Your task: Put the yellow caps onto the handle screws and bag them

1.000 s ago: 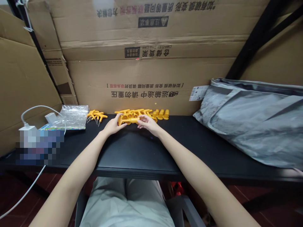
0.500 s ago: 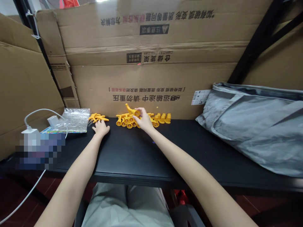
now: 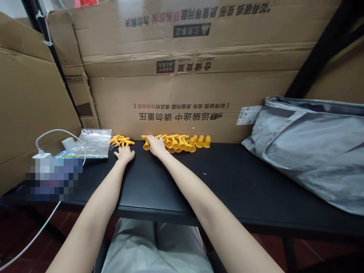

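Note:
A row of orange plastic pieces lies along the back of the black table, against the cardboard. My right hand rests on the left end of that row, fingers curled down over an orange piece. A smaller cluster of orange pieces lies further left. My left hand lies flat on the table just in front of that cluster, fingers stretched out and holding nothing.
Large cardboard boxes stand behind and to the left. A grey fabric bag covers the table's right side. A clear plastic bag and a white charger with its cable lie at the left.
My right hand has come down and moved left, from holding a raised orange piece to resting on the row's left end. My left hand has stayed flat by the small cluster.

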Demonstrator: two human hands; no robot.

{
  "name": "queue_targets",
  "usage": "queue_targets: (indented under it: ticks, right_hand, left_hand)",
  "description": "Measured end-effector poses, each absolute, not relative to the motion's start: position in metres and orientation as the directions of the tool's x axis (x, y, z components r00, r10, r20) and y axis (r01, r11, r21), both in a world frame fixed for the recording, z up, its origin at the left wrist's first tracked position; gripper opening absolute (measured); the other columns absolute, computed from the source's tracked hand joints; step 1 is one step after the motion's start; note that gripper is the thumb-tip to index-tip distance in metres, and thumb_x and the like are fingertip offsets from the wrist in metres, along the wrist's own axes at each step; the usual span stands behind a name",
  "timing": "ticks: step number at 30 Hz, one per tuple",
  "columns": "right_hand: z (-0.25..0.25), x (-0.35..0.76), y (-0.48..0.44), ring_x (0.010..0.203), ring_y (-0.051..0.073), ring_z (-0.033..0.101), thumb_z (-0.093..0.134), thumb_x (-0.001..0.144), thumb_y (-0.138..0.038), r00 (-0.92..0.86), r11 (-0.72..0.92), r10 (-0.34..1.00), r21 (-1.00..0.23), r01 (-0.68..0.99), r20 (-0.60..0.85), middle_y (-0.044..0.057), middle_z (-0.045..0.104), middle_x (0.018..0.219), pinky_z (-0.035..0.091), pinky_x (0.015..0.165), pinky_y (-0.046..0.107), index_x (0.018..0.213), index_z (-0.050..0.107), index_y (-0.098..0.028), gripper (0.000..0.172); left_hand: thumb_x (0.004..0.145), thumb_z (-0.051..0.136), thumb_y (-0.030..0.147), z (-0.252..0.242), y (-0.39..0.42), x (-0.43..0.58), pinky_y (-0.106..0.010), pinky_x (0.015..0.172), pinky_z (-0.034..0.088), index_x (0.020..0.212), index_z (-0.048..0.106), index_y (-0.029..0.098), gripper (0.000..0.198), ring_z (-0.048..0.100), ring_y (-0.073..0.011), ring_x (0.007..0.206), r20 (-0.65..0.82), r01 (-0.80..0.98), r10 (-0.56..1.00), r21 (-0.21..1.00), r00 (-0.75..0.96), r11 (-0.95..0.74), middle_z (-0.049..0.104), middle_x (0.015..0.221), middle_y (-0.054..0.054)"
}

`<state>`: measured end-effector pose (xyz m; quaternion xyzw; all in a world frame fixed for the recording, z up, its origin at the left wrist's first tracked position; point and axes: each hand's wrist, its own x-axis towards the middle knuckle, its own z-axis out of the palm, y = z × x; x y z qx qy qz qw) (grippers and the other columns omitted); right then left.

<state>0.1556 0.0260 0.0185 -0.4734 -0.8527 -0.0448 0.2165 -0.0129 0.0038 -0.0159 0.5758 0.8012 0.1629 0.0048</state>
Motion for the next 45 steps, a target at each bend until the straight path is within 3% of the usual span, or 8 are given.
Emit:
queue_targets:
  ticks: [7, 10, 15, 21, 29, 33, 39, 45]
  right_hand:
    - [0.017, 0.158, 0.028, 0.139, 0.029, 0.029, 0.050, 0.085, -0.017, -0.458, 0.523, 0.830, -0.160, 0.837, 0.319, 0.010, 0.033, 0.152, 0.013, 0.110, 0.065, 0.142, 0.037, -0.024, 0.059]
    - [0.022, 0.169, 0.028, 0.142, 0.029, 0.023, 0.051, 0.086, -0.022, -0.476, 0.546, 0.819, -0.178, 0.819, 0.319, 0.009, 0.025, 0.155, 0.010, 0.110, 0.067, 0.146, 0.031, -0.023, 0.063]
    - [0.034, 0.212, 0.028, 0.138, 0.026, 0.033, 0.046, 0.086, -0.020, -0.406, 0.577, 0.750, -0.217, 0.787, 0.523, 0.010, 0.036, 0.150, 0.015, 0.112, 0.060, 0.139, 0.043, -0.020, 0.053]
    - [0.028, 0.287, 0.034, 0.124, 0.027, 0.048, 0.041, 0.083, -0.019, -0.060, 0.490, 0.647, -0.354, 0.797, 0.760, 0.014, 0.056, 0.130, 0.036, 0.101, 0.046, 0.122, 0.056, -0.017, 0.041]
    - [-0.013, 0.363, 0.045, 0.096, 0.024, 0.057, 0.039, 0.074, -0.014, 0.403, 0.218, 0.613, -0.635, 0.741, 0.680, 0.015, 0.058, 0.109, 0.043, 0.089, 0.039, 0.100, 0.059, -0.016, 0.032]
    - [-0.026, 0.376, 0.049, 0.099, 0.025, 0.055, 0.042, 0.072, -0.014, 0.519, 0.075, 0.644, -0.720, 0.690, 0.563, 0.013, 0.056, 0.108, 0.043, 0.089, 0.041, 0.090, 0.059, -0.018, 0.025]
    - [-0.036, 0.379, 0.055, 0.109, 0.030, 0.050, 0.051, 0.072, -0.016, 0.518, -0.097, 0.754, -0.712, 0.695, 0.403, 0.012, 0.057, 0.111, 0.043, 0.091, 0.047, 0.079, 0.064, -0.019, 0.015]
    - [-0.045, 0.379, 0.064, 0.107, 0.026, 0.055, 0.051, 0.076, -0.017, 0.257, 0.062, 0.857, -0.583, 0.810, 0.448, 0.009, 0.064, 0.109, 0.043, 0.093, 0.043, 0.088, 0.069, -0.021, 0.021]
  left_hand:
    - [0.080, 0.043, 0.018, -0.012, -0.001, -0.015, -0.061, 0.100, 0.030, 0.111, 0.064, 0.025, 0.038, 0.043, -0.0350, 0.125, 0.340, 0.903, 0.863, 0.348, -0.373, 0.253, 0.058, 0.127, -0.014]
    - [0.082, 0.039, 0.015, -0.005, -0.004, -0.013, -0.055, 0.097, 0.035, 0.111, 0.065, 0.024, 0.040, 0.051, -0.0325, 0.117, 0.384, 0.884, 0.840, 0.417, -0.383, 0.212, 0.063, 0.119, -0.013]
    - [0.084, 0.044, 0.023, 0.005, -0.007, -0.008, -0.044, 0.092, 0.041, 0.113, 0.063, 0.021, 0.034, 0.060, -0.0290, 0.105, 0.399, 0.856, 0.829, 0.488, -0.391, 0.169, 0.069, 0.105, -0.011]
    - [0.083, 0.049, 0.031, 0.008, -0.006, -0.002, -0.034, 0.087, 0.043, 0.103, 0.065, 0.021, 0.027, 0.063, -0.0227, 0.097, 0.442, 0.841, 0.819, 0.533, -0.367, 0.089, 0.071, 0.098, -0.007]
    - [0.085, 0.047, 0.036, 0.009, -0.007, 0.000, -0.030, 0.080, 0.044, 0.094, 0.064, 0.020, 0.025, 0.063, -0.0217, 0.087, 0.486, 0.826, 0.793, 0.562, -0.368, 0.039, 0.069, 0.086, -0.006]
    - [0.085, 0.048, 0.037, 0.009, -0.008, 0.000, -0.030, 0.077, 0.045, 0.092, 0.064, 0.020, 0.025, 0.063, -0.0212, 0.085, 0.468, 0.815, 0.804, 0.579, -0.367, 0.035, 0.068, 0.083, -0.005]
    - [0.084, 0.051, 0.041, 0.001, -0.002, -0.005, -0.031, 0.075, 0.046, 0.086, 0.062, 0.020, 0.024, 0.064, -0.0229, 0.088, 0.377, 0.851, 0.857, 0.510, -0.352, 0.126, 0.068, 0.087, -0.007]
    - [0.082, 0.055, 0.036, -0.011, 0.004, -0.007, -0.030, 0.081, 0.047, 0.092, 0.063, 0.020, 0.021, 0.064, -0.0233, 0.098, 0.233, 0.880, 0.937, 0.456, -0.260, 0.131, 0.070, 0.099, -0.008]
